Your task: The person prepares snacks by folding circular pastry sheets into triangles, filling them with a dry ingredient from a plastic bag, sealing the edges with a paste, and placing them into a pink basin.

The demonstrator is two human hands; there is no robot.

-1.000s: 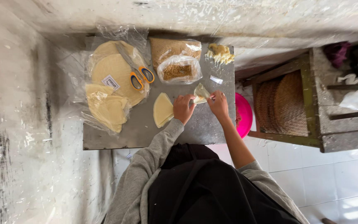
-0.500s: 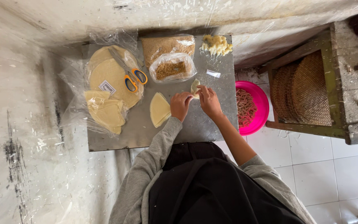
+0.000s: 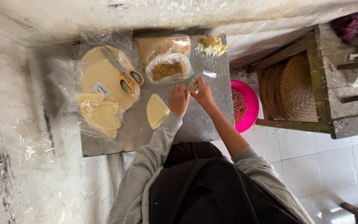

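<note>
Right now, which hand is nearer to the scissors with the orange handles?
The left hand. It is just right of the scissors, past the folded wrapper. The right hand is farther right, beyond the left one.

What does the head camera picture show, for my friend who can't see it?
Seen from above, a person's left hand and right hand pinch a small pale piece over a grey table. Around them lie round wrappers, scissors, a folded wrapper and a pink bowl.
</note>
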